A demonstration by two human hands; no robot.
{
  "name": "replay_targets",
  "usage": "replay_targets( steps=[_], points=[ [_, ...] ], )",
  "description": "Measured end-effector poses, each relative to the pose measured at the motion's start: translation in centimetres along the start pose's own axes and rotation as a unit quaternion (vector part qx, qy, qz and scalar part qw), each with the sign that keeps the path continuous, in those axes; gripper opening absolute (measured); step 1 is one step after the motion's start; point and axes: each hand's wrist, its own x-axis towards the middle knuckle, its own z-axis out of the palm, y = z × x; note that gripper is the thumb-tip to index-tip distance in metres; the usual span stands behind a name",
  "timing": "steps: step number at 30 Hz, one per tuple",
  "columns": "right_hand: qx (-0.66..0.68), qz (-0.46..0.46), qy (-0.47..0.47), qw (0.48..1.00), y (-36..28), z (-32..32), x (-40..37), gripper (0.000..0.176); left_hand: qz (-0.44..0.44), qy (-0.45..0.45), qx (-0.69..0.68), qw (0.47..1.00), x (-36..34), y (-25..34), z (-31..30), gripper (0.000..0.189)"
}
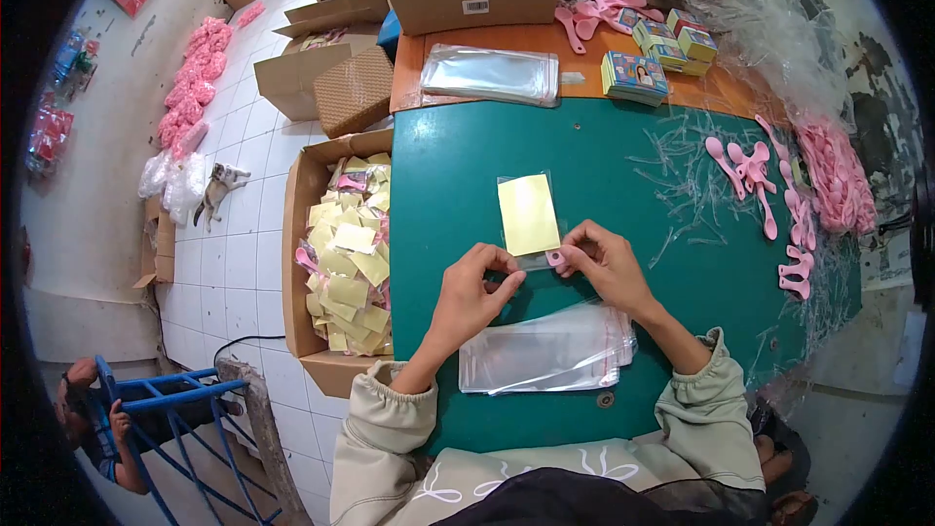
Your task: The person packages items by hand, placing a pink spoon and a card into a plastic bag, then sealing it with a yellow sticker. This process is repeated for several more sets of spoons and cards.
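Note:
A clear plastic bag (pixel 534 263) lies over the green tabletop with a pale yellow card (pixel 529 214) in it. The pink end of a spoon (pixel 555 258) shows below the card; the rest of it is hidden. My left hand (pixel 477 290) pinches the bag's near left edge between thumb and fingers. At the near right corner, beside the pink end, my right hand (pixel 606 268) is closed on the same bag. Just in front of my body, below both hands, is a loose stack of clear plastic bags (pixel 545 351).
Pink spoons (pixel 755 170) and plastic strips lie at right. Card stacks (pixel 633 78) and more clear bags (pixel 490 75) sit at the back. A carton (pixel 304 331) of filled packets stands left. On the floor are a cat (pixel 219 190) and a person by a blue metal frame (pixel 166 394).

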Motion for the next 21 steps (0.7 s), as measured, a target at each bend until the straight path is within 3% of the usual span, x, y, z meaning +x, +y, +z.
replay_targets(
  steps=[6, 9, 15, 17, 20, 21],
  points=[
    [-0.023, -0.009, 0.056, 0.998, 0.4, 0.5, 0.3, 0.010, -0.074, 0.003, -0.085, 0.994, 0.3, -0.3, 0.3, 0.014],
    [-0.001, -0.002, 0.081, 0.997, 0.2, 0.8, 0.3, 0.011, -0.083, 0.049, -0.129, 0.987, 0.3, 0.4, 0.6, 0.014],
    [-0.024, -0.018, 0.084, 0.996, -0.3, 1.2, 0.1, 0.014, -0.112, -0.013, -0.082, 0.990, 0.2, -0.1, 0.1, 0.013],
    [-0.025, -0.021, 0.075, 0.997, -0.2, 1.2, 0.1, 0.019, -0.077, -0.008, -0.054, 0.996, 0.2, 0.2, 0.0, 0.019],
    [-0.169, -0.023, 0.021, 0.985, -1.2, 0.5, -0.1, 0.022, -0.043, 0.002, -0.047, 0.998, 0.1, -0.3, -0.2, 0.032],
    [-0.296, -0.126, 0.026, 0.947, -1.4, -0.3, -0.1, 0.016, -0.034, 0.006, -0.052, 0.998, 0.0, -0.7, -0.5, 0.037]
  ],
)
